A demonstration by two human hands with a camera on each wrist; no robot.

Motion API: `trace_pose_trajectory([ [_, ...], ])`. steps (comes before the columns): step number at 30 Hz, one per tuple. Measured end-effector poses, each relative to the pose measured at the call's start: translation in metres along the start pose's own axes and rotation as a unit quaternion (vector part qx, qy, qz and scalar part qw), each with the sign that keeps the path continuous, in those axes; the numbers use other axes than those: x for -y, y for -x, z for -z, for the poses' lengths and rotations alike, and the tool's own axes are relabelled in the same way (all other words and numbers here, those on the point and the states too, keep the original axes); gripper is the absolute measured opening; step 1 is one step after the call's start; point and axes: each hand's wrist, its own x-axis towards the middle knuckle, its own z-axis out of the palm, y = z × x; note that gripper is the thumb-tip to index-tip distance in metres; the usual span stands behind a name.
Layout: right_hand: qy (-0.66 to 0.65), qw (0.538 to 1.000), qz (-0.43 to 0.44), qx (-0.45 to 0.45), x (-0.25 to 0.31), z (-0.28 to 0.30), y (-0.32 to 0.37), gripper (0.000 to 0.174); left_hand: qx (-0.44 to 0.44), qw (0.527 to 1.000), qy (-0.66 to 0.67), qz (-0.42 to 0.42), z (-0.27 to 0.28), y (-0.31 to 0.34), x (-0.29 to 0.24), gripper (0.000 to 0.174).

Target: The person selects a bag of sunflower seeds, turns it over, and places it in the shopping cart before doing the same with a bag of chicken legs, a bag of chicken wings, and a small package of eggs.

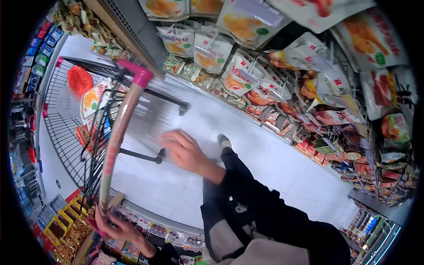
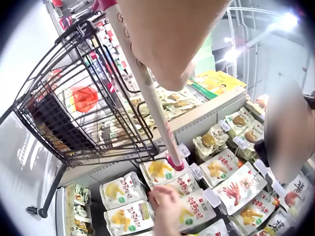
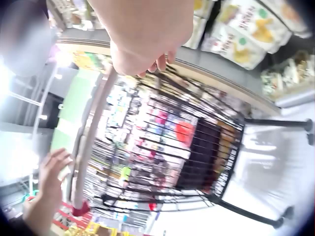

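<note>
A shopping cart has a pale handle bar [image 1: 118,137] with pink ends. My left hand [image 1: 119,229] is at its lower pink end in the head view, fingers extended; in the right wrist view this hand [image 3: 49,177] appears beside the bar with fingers spread. Blurred by motion, my right hand [image 1: 187,152] is in the air off the bar's middle, fingers loosely bent and holding nothing. Inside the wire basket [image 1: 57,145] lie a red plastic bag [image 1: 80,81], a white food pouch [image 1: 90,100] and a red packet [image 1: 83,136].
Hanging white food pouches [image 1: 214,53] fill the shelf along one side of the aisle. Snack bins [image 1: 66,229] and low shelves of packets line the other side. Cart wheels [image 1: 160,155] stand on the pale tiled floor [image 1: 190,207], near my shoe [image 1: 224,141].
</note>
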Motion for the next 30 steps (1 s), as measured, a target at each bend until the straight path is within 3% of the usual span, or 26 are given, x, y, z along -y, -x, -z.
trace_pose_trajectory([
  [2,-0.013,0.99,-0.136,0.036,-0.058,-0.006,0.058,0.026,-0.024,0.999,0.042,-0.014,-0.013,0.02,-0.017,0.024],
  [4,-0.016,0.957,-0.288,0.013,-0.122,-0.012,0.117,0.021,0.033,0.99,0.095,0.101,-0.051,0.047,-0.032,0.022],
  [7,0.08,0.946,-0.315,0.004,-0.227,-0.01,0.195,0.009,0.111,0.947,0.182,0.24,-0.13,0.088,-0.05,0.02],
  [11,0.156,0.93,-0.325,-0.067,-0.339,0.006,0.252,0.007,0.195,0.895,0.267,0.299,-0.223,0.135,-0.045,0.021],
  [17,0.206,0.865,-0.456,-0.046,-0.485,0.031,0.25,0.013,0.232,0.82,0.356,0.383,-0.326,0.183,-0.033,0.023],
  [21,0.298,0.858,-0.405,-0.103,-0.567,0.043,0.226,0.017,0.251,0.802,0.365,0.401,-0.366,0.215,-0.025,0.024],
  [24,0.28,0.878,-0.365,-0.131,-0.61,0.051,0.193,0.02,0.265,0.786,0.368,0.42,-0.388,0.241,-0.019,0.023],
  [28,0.365,0.865,-0.318,-0.132,-0.642,0.049,0.157,0.027,0.297,0.777,0.348,0.432,-0.409,0.261,-0.015,0.021],
  [30,0.318,0.868,-0.366,-0.104,-0.666,0.05,0.15,0.031,0.3,0.774,0.348,0.436,-0.419,0.263,-0.015,0.021],
])
